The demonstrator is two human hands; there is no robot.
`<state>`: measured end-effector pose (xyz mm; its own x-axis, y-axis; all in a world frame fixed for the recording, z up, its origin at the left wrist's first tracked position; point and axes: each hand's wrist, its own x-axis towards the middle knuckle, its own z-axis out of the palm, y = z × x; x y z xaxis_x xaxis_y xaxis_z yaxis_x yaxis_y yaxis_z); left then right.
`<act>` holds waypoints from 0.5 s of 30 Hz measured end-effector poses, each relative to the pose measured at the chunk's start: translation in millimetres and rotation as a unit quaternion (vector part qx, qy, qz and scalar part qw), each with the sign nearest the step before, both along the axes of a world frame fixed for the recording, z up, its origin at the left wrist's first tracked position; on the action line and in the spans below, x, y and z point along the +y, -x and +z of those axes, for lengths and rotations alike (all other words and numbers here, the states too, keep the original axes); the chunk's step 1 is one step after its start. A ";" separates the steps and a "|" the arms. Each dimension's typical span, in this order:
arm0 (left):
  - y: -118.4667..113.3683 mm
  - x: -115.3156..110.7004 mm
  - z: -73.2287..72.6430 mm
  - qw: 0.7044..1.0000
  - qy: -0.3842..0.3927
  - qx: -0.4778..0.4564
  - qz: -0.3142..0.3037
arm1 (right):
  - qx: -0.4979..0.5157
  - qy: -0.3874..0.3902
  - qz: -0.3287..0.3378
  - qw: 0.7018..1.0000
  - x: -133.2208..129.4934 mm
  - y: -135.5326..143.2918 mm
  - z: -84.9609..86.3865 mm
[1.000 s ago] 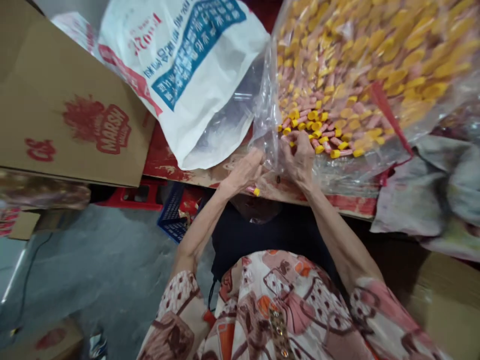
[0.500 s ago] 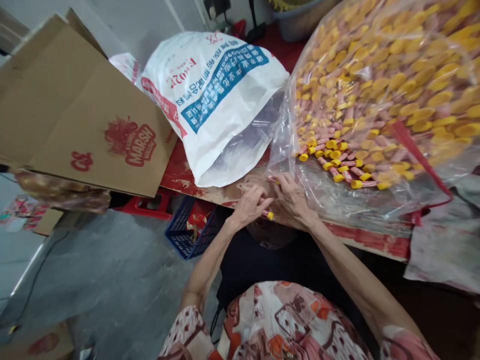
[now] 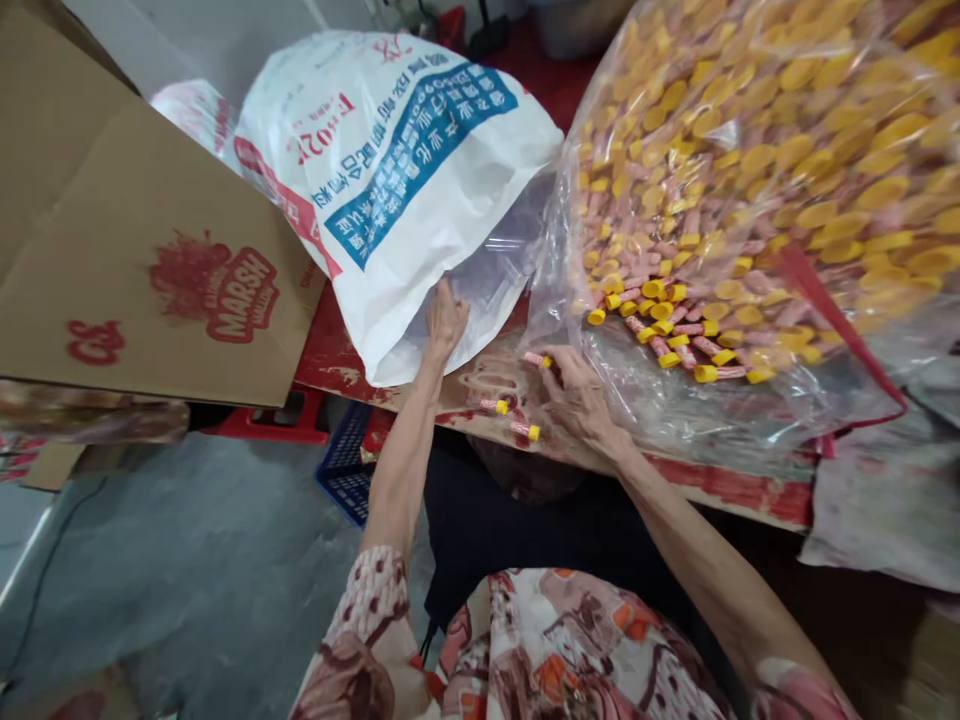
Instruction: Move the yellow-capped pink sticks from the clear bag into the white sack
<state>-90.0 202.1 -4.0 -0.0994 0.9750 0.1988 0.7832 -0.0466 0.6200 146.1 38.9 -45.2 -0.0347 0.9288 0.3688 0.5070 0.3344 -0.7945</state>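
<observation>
My left hand [image 3: 448, 318] reaches into the mouth of a white printed sack [image 3: 420, 215]. At least one finger is stretched out; the other fingertips are partly hidden. Clear plastic pieces [image 3: 499, 255] show inside the sack, and whether the hand touches them I cannot tell. My right hand [image 3: 581, 395] rests at the table edge, thumb and forefinger closed at the yellow cap of a small pink tube [image 3: 535, 359]. Two more such tubes, a left tube [image 3: 493, 406] and a right tube [image 3: 525, 430], lie on the wooden table [image 3: 465, 400] between my arms.
A large clear bag [image 3: 622, 375] full of yellow-capped pink tubes [image 3: 675, 320] fills the right side. At left stands a cardboard box [image 3: 172, 240]. Below the table edge are a red plastic stool [image 3: 262, 420] and a blue basket [image 3: 349, 465].
My left hand has left the tubes near my right hand and moved up and left into the sack. Two tubes now lie uncovered on the table. My right hand stays nearly in place.
</observation>
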 end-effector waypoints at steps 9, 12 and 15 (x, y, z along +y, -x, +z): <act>-5.8 -116.6 34.3 0.971 0.089 -0.032 -0.221 | 0.077 0.056 0.033 0.995 -1.3 -3.1 17.1; -11.6 -127.7 48.1 0.948 0.090 0.065 -0.299 | 0.146 0.086 0.042 0.985 -4.1 -10.9 34.6; -13.7 -133.6 53.8 0.934 0.127 0.051 -0.330 | 0.122 0.096 0.114 0.981 -5.2 -19.2 44.3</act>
